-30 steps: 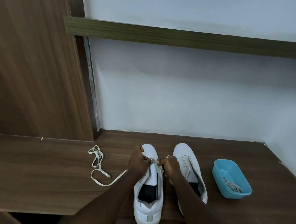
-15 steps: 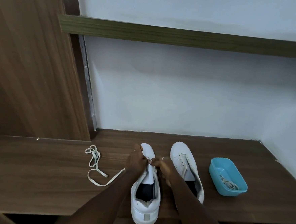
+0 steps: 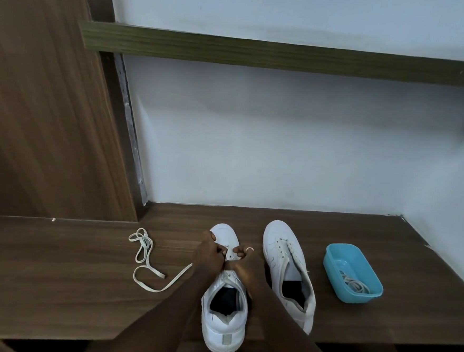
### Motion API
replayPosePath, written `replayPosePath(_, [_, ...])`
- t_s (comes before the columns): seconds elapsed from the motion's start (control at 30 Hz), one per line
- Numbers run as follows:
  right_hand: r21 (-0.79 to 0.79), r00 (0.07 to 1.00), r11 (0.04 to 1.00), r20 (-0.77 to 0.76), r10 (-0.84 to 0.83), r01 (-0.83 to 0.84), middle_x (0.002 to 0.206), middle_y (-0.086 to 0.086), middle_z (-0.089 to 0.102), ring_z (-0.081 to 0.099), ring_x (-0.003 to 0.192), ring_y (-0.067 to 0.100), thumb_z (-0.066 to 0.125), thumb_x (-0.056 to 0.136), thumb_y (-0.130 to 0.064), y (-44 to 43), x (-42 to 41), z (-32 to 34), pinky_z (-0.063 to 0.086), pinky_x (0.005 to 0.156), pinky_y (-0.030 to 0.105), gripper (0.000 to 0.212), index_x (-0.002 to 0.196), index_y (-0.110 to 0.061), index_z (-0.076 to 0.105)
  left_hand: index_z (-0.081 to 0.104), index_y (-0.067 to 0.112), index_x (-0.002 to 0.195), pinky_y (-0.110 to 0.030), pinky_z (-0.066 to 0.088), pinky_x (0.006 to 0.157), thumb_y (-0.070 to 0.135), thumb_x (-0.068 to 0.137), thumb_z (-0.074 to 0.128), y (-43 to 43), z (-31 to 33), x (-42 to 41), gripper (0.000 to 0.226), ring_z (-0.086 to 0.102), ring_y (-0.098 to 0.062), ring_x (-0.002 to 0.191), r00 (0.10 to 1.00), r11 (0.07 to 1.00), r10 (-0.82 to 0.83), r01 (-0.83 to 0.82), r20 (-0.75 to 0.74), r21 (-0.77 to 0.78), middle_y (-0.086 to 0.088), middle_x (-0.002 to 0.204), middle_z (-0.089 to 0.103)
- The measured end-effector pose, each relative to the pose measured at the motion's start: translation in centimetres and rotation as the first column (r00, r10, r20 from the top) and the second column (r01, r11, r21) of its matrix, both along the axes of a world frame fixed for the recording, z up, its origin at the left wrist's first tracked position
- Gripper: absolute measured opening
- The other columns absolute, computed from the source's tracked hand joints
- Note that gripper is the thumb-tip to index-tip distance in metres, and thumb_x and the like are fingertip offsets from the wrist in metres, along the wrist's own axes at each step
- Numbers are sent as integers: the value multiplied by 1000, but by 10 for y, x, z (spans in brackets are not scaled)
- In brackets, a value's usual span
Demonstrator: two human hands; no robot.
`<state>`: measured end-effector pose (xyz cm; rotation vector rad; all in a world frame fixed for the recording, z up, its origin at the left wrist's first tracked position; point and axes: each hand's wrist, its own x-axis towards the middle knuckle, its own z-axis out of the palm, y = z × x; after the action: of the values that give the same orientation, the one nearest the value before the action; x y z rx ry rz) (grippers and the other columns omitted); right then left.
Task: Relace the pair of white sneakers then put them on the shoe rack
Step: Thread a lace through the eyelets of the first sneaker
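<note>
Both hands are on the near sneaker (image 3: 223, 317), at the eyelets just behind the toe cap. The left hand (image 3: 208, 254) has its fingers curled and pinches the lace (image 3: 147, 266). The right hand (image 3: 242, 263) is also curled, thumb up, and pinches at the same eyelet row. It looks to be on the lace, but the detail is too small to be sure. There's a ring (image 3: 250, 249) on one right finger.

The near sneaker is upright on the counter (image 3: 53, 287), toe to the wall, heel slightly over the front edge. The free lace runs left from under the left hand, loops across the counter and ends in a loose bunch.

The second sneaker (image 3: 287, 267) sits just right of the first, apart from it, unlaced and angled a bit.

Right of that is a blue tub (image 3: 331, 268) with another lace (image 3: 355, 284) coiled inside.

A dark shelf (image 3: 261, 54) runs along the white wall above.
</note>
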<state>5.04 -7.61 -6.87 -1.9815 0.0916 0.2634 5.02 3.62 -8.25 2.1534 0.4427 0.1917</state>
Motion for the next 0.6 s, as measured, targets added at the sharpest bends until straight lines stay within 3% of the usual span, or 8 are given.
replayPosePath(0.13, [-25,999,999,-14,-30,30,90,-4,62,60,84,13,79,66,-19,-3,-4,1,43,65,18,33,92,-14,59,38,10,105,-31,41,67,5,82,58,-3,1,2,31,64,-24,88,1000,999,20,-20,-10,40,0,86,69])
replayPosePath(0.27, [-30,1000,1000,-25,-2,2,96,0,68,64,90,13,78,68,-20,-6,-6,1,48,78,22,35,101,-12,67,34,11,98,-35,45,69,2,82,55,-5,1,4,28,64,-23,84,1000,998,28,-27,-3,59,3,82,66])
replayPosePath(0.43, [-64,999,997,-17,31,-32,99,4,71,60,85,9,76,72,-19,-8,-4,4,41,67,16,33,102,-8,71,34,11,96,-31,41,66,2,83,53,-9,2,3,25,64,-23,87,998,996,64,-62,-18,58,2,88,68])
replayPosePath(0.6, [-51,1000,999,-13,14,-15,103,3,70,63,96,13,78,72,-22,-6,-1,-1,40,75,16,38,107,-8,69,32,18,97,-29,40,62,-2,84,41,-13,7,3,26,62,-18,76,995,994,102,-101,-12,51,6,84,67])
